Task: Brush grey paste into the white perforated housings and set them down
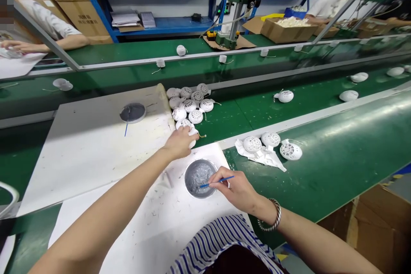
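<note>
My left hand reaches forward and closes over a white perforated round part at the near end of a cluster of several such parts on the green belt. My right hand pinches a thin blue stick whose tip dips into a shallow round dish of greyish paste on a white sheet.
Three more white parts lie on a crumpled wrapper to the right. A second dish with a blue stick sits on a white board. Single parts ride the conveyor. Other people work at far left and far right.
</note>
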Demonstrator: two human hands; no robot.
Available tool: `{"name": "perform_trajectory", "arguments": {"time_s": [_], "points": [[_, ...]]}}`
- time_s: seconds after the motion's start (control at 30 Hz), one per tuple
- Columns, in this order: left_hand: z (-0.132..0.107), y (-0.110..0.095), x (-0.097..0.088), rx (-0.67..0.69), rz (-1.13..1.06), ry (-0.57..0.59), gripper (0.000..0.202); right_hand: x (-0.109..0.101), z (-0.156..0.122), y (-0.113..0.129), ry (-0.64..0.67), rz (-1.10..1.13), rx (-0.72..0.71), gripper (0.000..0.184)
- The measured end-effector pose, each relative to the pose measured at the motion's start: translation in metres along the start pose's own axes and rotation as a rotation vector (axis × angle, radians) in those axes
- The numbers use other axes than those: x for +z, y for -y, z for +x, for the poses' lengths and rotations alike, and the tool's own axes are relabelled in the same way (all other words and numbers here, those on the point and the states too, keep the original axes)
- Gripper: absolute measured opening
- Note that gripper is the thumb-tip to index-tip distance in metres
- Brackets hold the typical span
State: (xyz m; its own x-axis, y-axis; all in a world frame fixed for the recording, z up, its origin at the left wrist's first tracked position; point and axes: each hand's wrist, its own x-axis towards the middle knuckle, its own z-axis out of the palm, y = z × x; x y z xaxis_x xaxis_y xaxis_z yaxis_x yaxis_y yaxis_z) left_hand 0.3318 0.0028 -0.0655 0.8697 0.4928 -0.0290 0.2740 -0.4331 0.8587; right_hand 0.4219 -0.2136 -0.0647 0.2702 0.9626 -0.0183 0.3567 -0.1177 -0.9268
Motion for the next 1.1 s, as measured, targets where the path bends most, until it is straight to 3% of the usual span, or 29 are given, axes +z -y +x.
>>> {"name": "perform_trajectory", "arguments": {"time_s": [0.1,0.17,0.3,0.37,0.47,0.57,0.63,0.8,1.1], "points": [[-0.007,-0.001,-0.019,-0.071,-0.050,-0.069,0.049,-0.004,0.000,-0.003,-0.101,0.124,0.127,0.009],[-0.020,-0.008,-0.031,-0.138,-0.257,-0.104,0.060,-0.009,0.000,-0.004,-0.167,0.246,0.191,0.014],[-0.059,-0.033,-0.040,-0.309,-0.936,-0.146,0.053,-0.018,-0.003,-0.003,-0.223,0.345,0.208,0.019],[-0.077,-0.043,-0.036,-0.337,-1.057,-0.175,0.046,-0.022,-0.007,-0.001,-0.190,0.252,0.180,0.017],[-0.097,-0.052,-0.028,-0.300,-1.043,-0.166,0.049,-0.026,-0.013,0.002,-0.127,0.125,0.142,0.013],[-0.110,-0.056,-0.021,-0.260,-0.964,-0.122,0.059,-0.031,-0.015,0.005,-0.168,0.142,0.145,0.015],[-0.116,-0.060,-0.019,-0.269,-0.953,-0.107,0.059,-0.036,-0.013,0.007,-0.225,0.219,0.167,0.018],[-0.125,-0.068,-0.012,-0.310,-0.971,-0.134,0.034,-0.043,-0.005,0.005,-0.351,0.472,0.266,0.027],[-0.128,-0.077,0.000,-0.409,-1.042,-0.259,0.019,-0.043,-0.005,0.012,-0.394,0.862,0.377,0.025]]}}
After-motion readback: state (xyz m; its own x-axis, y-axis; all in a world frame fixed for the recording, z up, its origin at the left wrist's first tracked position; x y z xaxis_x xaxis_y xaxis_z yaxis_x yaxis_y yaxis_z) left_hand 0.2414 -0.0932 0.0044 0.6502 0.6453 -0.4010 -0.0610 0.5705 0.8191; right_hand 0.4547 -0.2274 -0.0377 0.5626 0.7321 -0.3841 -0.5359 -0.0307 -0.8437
